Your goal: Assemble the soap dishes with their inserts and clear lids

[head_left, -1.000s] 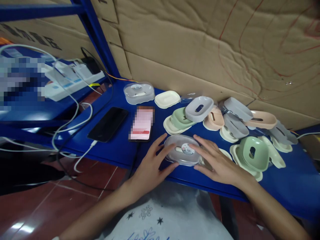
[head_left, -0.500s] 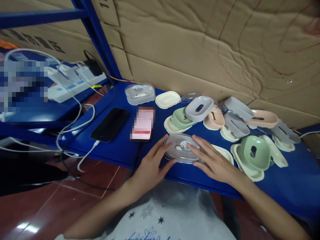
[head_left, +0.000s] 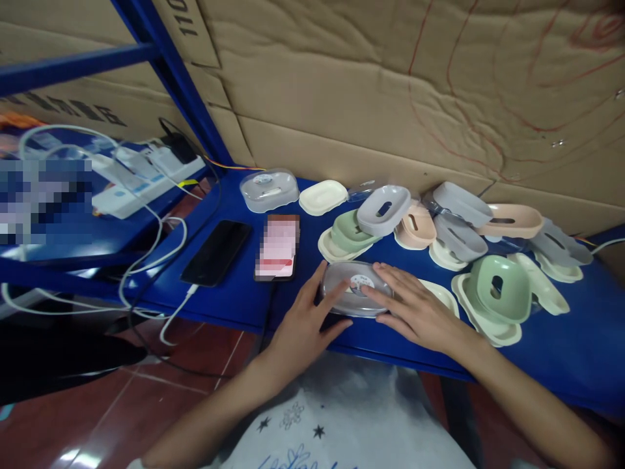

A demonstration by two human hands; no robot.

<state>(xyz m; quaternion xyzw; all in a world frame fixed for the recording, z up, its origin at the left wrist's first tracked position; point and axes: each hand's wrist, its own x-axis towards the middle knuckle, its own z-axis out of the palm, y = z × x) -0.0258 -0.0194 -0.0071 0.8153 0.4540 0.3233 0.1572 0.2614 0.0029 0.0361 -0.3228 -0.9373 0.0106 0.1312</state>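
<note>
A grey soap box [head_left: 336, 301] with a clear cover and a round sticker [head_left: 362, 282] rests near the front edge of the blue table. Both my hands straddle it from its two ends. My left hand [head_left: 305, 316] holds the left end, its fingers spread, one fingertip at the sticker's left side and the thumb along the near edge. The right end is in my right hand [head_left: 417, 303], with one finger on the sticker, others over the far edge and the thumb at the near side. A cream tray [head_left: 442, 294] lies partly hidden behind my right hand.
Green dish parts [head_left: 520, 286], grey ones [head_left: 403, 205] and peach ones [head_left: 530, 218] pile up on the right. Behind stand another covered box [head_left: 288, 189] and a cream tray [head_left: 317, 198]. Two phones [head_left: 217, 254] [head_left: 280, 251] and cables lie left; cardboard [head_left: 342, 91] lines the back.
My left index finger has moved right onto the sticker, and my left thumb has shifted slightly right. The box stays in place between my hands. The camera view has tilted slightly.
</note>
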